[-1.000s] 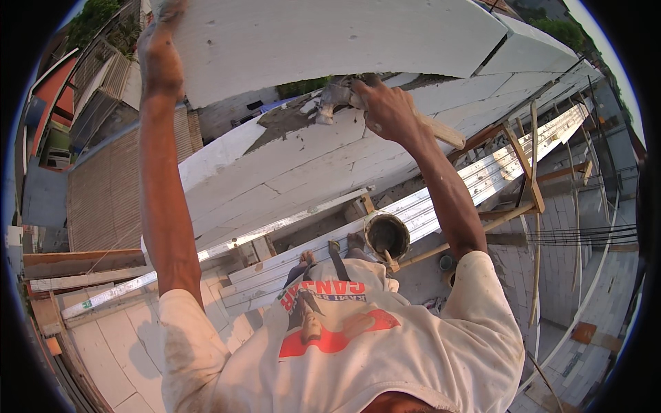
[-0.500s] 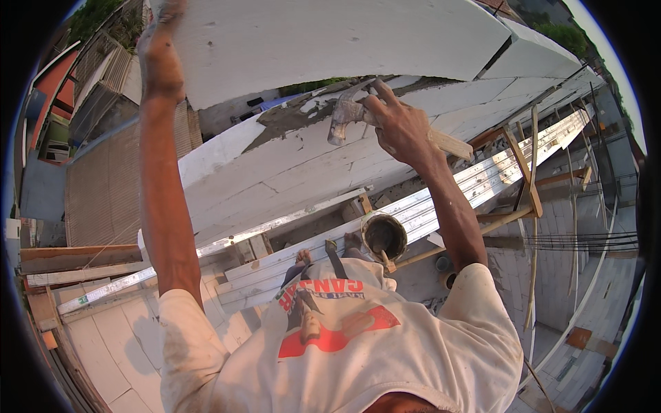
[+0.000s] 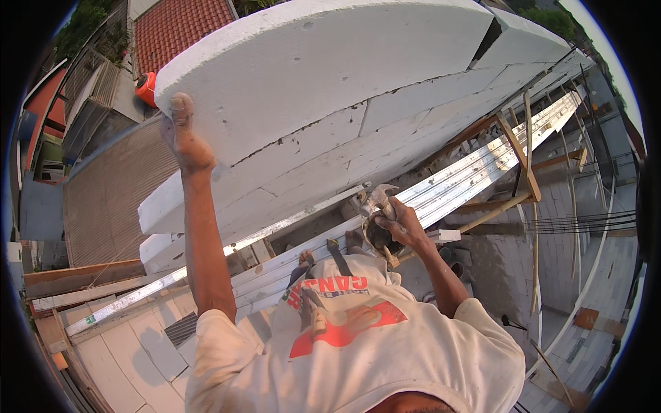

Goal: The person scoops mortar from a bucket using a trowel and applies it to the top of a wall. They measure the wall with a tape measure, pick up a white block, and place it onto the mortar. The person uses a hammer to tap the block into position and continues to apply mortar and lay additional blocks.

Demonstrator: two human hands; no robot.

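Resting atop the wall [image 3: 399, 113], the white block [image 3: 310, 76] seems already placed, its end being gripped by the left hand [image 3: 187, 141], while beside the wall a hammer [image 3: 379, 198] is grasped by the right hand [image 3: 403, 226], one gap [image 3: 486, 43] being unfilled.

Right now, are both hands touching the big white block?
No, only the left hand is on the white block, while the right hand holds a hammer away from it.
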